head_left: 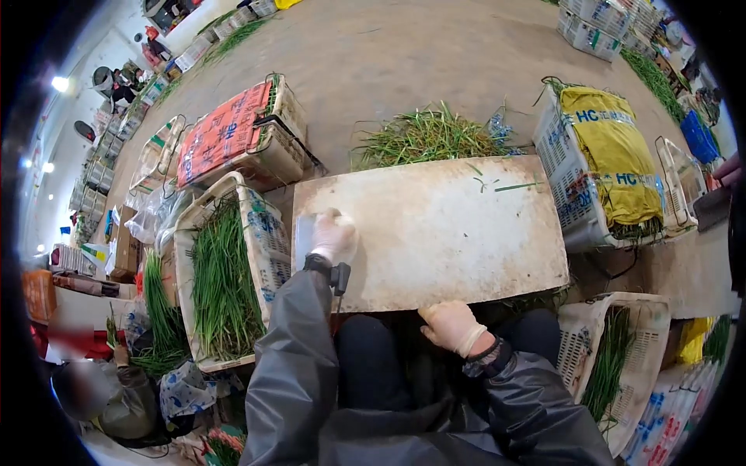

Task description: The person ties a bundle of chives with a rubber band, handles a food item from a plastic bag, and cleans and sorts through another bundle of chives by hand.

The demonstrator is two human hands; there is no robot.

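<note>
A worn white board (pixel 435 225) lies across in front of my knees, with brown stains along its edges. My left hand (pixel 334 235), in a pale glove, is closed on the board's left part. A flat greyish piece (pixel 305 237) shows beside its fingers; what it is I cannot make out. My right hand (pixel 454 326), gloved too, is curled at the board's near edge, its fingers closed on that edge. A few green leaf scraps (pixel 517 186) lie at the board's far right.
Left of the board stands a white crate of long green stalks (pixel 225 279); another crate (pixel 614 357) is at the right. A pile of loose greens (pixel 435 136) lies beyond. Crates with an orange cover (pixel 225 136) and a yellow cover (pixel 610 155) flank it. Another person (pixel 128 400) sits lower left.
</note>
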